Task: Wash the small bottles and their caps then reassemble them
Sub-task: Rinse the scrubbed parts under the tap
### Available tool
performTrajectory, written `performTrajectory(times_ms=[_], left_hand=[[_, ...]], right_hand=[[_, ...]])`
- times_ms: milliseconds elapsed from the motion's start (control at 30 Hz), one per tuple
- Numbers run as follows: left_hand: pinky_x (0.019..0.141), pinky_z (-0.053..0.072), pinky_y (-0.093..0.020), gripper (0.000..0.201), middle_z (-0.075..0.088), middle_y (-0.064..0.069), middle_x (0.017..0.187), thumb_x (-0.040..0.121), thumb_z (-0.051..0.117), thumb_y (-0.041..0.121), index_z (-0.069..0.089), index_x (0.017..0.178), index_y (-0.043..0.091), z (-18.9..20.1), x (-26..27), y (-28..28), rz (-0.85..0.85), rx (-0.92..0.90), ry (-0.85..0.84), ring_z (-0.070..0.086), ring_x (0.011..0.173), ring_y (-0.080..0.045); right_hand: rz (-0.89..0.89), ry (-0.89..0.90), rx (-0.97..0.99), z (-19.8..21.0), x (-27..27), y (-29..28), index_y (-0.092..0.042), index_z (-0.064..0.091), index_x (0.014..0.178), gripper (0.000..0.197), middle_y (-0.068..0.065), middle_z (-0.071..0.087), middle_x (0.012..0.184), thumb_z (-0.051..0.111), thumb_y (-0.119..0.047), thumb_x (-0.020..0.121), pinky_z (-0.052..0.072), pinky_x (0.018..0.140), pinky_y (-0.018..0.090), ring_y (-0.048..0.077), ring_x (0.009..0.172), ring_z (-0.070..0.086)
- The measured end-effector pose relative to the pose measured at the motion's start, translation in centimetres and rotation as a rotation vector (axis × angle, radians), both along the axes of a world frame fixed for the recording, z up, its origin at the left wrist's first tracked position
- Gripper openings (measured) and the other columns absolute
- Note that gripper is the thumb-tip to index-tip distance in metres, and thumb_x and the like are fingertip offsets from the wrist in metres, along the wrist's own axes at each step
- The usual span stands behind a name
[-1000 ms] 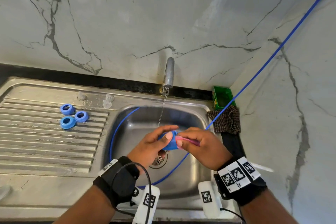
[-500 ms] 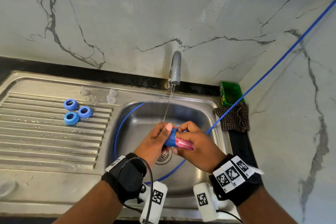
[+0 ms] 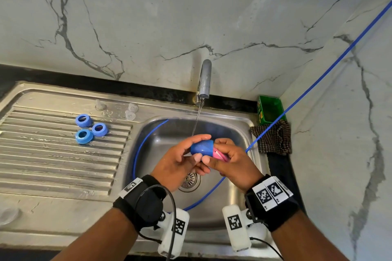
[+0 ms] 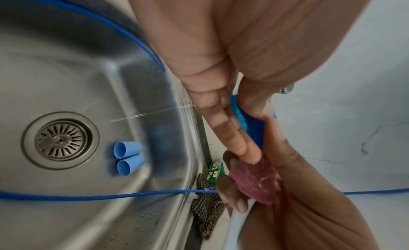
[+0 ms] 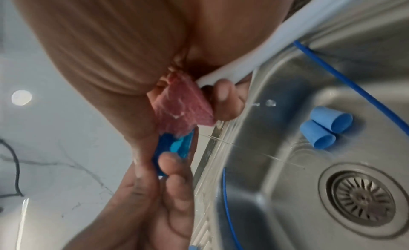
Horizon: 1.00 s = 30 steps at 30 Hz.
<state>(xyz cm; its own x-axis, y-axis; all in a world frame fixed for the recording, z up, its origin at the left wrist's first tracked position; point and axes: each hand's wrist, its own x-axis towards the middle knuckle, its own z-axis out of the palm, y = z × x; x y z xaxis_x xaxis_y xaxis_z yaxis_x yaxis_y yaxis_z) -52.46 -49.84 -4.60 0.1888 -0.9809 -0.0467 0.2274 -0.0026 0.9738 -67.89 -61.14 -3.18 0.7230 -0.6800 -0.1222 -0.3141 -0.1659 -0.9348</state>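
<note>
Lying by drain (image 4: 60,140), two blue bottles (image 4: 129,157)

Head cam looks down; blurry wrist cams close, sharing sink (image 3: 244,125).

The green box (image 4: 215,171) by the back corner of the sink, low in the middle of the left wrist view, has a price mark that looks like "50" on a yellow patch. Its other words are too blurry to read. The black-and-white square tags (image 3: 270,194) on the wrist bands carry patterns, not letters.
</note>
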Motion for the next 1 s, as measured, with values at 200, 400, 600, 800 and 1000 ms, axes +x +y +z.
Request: performTrajectory(times_ms=[200,400,600,800,1000], left_hand=[[0.059,0.059,-0.031,0.044,0.076,-0.010,0.090,0.094,0.054,0.037,0.056,0.132,0.015,1.4,-0.9,0.2,0.000,0.165,0.062,0.073,0.068,-0.030],[0.049,0.047,-0.027,0.066,0.073,-0.025,0.081,0.097,0.040,0.060,0.071,0.093,0.001,1.6,-1.1,0.1,-0.006,0.309,0.062,0.070,0.059,-0.029],[0.066,0.058,-0.036,0.049,0.068,-0.002,0.119,0.098,0.049,0.054,0.053,0.140,0.029,0.7,-0.5,-0.1,0.024,0.099,-0.114,0.073,0.090,-0.025],[0.092,0.057,-0.039,0.047,0.065,-0.001,0.127,0.098,0.060,0.005,0.055,0.141,0.025,-0.4,0.2,0.2,-0.035,-0.031,-0.337,0.070,0.101,-0.025],[0.069,0.057,-0.032,0.030,0.071,-0.014,0.084,0.103,0.053,0.029,0.059,0.130,0.019,0.4,0.0,0.2,0.021,0.053,-0.252,0.069,0.071,-0.028]], right_hand=[[0.098,0.001,-0.225,0.3,-0.8,-0.4,-0.009,0.077,0.103,0.040,0.002,0.041,0.125,0.078,-0.038,0.075,0.041,0.095,0.011,-0.010,0.113,0.045],[0.127,-0.015,-0.232,0.2,-1.1,0.0,-0.005,0.077,0.091,0.049,-0.003,0.042,0.128,0.077,-0.050,0.072,0.047,0.092,0.025,0.006,0.109,0.053],[-0.062,-0.035,0.066,0.2,-0.5,0.3,-0.013,0.077,0.103,0.024,0.000,0.049,0.122,0.082,-0.024,0.082,0.043,0.053,0.016,-0.002,0.064,0.056],[-0.116,-0.112,0.311,0.1,-0.6,0.2,0.001,0.074,0.104,0.044,0.009,0.047,0.130,0.077,-0.033,0.075,0.030,0.044,0.021,0.009,0.050,0.042],[0.074,-0.021,-0.197,0.4,-0.6,-0.8,-0.007,0.077,0.097,0.032,0.000,0.042,0.131,0.084,-0.031,0.078,0.047,0.088,0.016,-0.013,0.108,0.049]])
